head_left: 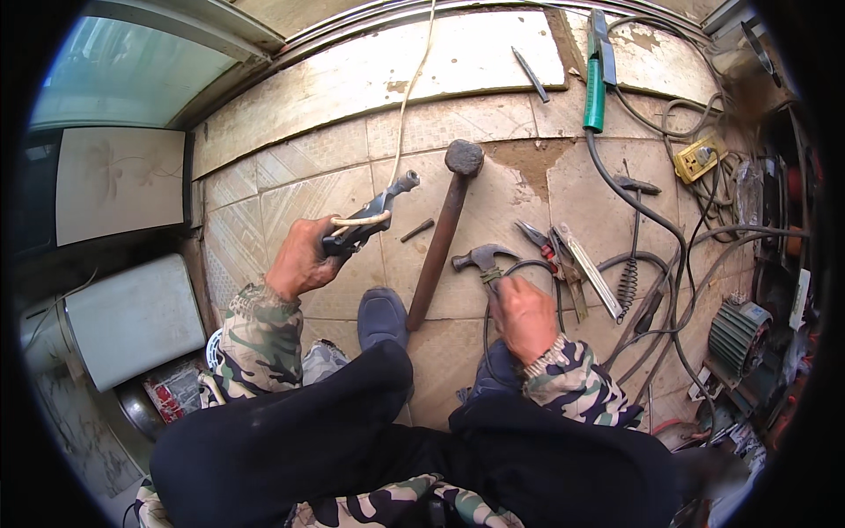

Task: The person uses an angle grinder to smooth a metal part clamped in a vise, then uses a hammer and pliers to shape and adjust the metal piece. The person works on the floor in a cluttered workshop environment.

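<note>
My left hand [301,258] grips a dark metal tool with a tube-like tip [378,209], held just above the tiled floor; a pale cord [407,97] is looped around it and runs off to the top. My right hand [522,314] is closed on the handle of a claw hammer [482,259], whose head points left and rests low over the tiles. Between both hands lies a long sledgehammer [444,229], head away from me. A small dark bolt [417,231] lies beside it.
My knees and dark shoes [381,315] fill the lower middle. Pliers and a folding rule [568,255] lie right of the hammer. Black cables [660,229], a green-handled electrode holder [596,92], a yellow socket box [700,158] and a motor [735,333] crowd the right. White boxes [132,317] stand left.
</note>
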### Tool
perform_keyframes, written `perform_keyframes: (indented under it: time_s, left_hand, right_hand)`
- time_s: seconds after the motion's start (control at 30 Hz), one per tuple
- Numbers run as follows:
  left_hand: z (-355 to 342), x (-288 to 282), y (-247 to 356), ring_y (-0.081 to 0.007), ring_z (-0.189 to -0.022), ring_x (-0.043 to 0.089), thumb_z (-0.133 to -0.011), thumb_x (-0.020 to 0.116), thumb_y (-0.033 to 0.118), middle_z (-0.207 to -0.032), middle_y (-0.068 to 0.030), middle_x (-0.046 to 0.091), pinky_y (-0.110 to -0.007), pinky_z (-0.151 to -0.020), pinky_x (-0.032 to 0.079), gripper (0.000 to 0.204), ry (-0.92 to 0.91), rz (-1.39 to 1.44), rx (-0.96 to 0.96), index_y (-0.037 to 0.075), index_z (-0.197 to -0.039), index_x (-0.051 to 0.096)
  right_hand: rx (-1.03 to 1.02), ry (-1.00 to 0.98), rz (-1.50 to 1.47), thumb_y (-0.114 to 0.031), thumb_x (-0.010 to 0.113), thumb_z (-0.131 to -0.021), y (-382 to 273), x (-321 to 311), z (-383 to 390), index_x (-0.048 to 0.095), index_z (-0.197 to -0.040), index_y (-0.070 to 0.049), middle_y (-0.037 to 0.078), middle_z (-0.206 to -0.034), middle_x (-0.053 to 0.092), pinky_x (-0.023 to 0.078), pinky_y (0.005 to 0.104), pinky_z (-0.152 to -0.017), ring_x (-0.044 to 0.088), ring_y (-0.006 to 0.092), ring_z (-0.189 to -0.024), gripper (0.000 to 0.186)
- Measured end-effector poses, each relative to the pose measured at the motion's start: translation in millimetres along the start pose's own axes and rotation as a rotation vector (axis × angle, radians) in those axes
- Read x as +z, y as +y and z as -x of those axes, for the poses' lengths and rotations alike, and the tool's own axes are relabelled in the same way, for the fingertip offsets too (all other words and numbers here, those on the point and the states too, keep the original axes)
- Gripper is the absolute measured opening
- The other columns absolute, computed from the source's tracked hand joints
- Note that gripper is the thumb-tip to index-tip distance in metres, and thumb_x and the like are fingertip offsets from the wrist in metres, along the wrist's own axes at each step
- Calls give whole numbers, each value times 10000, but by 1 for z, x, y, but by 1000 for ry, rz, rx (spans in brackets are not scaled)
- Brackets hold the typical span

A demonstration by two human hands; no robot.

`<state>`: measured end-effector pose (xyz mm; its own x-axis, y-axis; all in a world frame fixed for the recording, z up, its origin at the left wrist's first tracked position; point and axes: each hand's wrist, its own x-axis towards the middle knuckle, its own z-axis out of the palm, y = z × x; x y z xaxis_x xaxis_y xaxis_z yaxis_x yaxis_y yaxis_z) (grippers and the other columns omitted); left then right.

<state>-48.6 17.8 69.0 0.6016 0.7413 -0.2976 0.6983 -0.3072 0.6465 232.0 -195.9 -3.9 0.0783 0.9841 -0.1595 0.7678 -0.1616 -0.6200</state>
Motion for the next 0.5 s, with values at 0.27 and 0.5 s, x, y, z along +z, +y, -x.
perform_keyframes:
  time_s: [0.27,0.5]
  left_hand:
    - [30,-23,0,-431,-739,694,-761,732,38,-780,-235,677,-407,-650,537,196,-32,-86,-95,15,-950,682]
    - [8,1,0,-437,-792,700,-758,759,45,-819,-239,697,-403,-671,549,244,-82,-39,36,3,-990,700]
  right_hand:
    - [-633,-158,452,-172,644,-842,-104,70,-122,729,-853,-56,105,-880,650,466,406,-757,602,262,-922,144]
    - [-589,19,76,-154,643,-853,-61,113,-146,606,-816,-68,134,-814,583,479,447,-710,605,334,-821,100]
